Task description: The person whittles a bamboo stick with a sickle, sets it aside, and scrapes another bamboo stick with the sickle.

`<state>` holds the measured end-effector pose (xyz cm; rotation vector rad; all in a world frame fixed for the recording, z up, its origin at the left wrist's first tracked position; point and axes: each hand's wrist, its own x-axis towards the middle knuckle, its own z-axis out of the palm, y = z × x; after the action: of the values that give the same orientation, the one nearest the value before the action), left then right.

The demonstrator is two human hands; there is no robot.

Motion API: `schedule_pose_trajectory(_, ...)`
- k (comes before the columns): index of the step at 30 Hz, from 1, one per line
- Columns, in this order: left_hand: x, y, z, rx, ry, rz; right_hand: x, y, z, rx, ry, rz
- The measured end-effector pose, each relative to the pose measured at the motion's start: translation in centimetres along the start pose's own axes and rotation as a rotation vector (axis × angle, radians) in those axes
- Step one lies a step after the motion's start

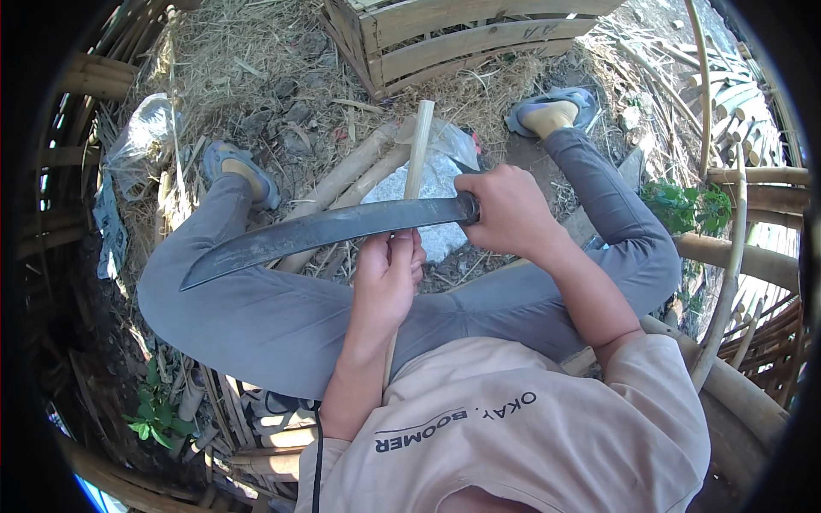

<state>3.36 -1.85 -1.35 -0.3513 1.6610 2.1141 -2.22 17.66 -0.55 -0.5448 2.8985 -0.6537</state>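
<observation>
My right hand is closed round the handle of a machete, whose long, dark, curved blade points left over my thigh. The blade crosses a pale bamboo stick, touching it or just above it; I cannot tell which. Below the blade my left hand grips this stick, thumb uppermost. Its far end points away from me, and its near part runs along my left forearm toward my shirt. Under the far part of the stick lies a whitish stone block, partly hidden by the blade and my hands.
Bamboo poles lie on the straw-strewn ground left of the stone. A slatted wooden crate stands ahead. Clear plastic lies at the left. Cut bamboo pieces are piled far right, behind an upright pole. Green leaves grow beside my right knee.
</observation>
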Motion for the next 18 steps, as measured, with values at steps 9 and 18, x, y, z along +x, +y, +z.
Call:
schedule_pose_trajectory(9,1.4,-2.5,1.7,0.181,0.209,0.008,0.7,3.3,4.9,0.133,0.053,0.086)
schedule_pose_trajectory(18,1.8,-1.8,3.1,0.251,0.158,-0.015,1.1,6.8,5.9,0.164,0.173,0.082)
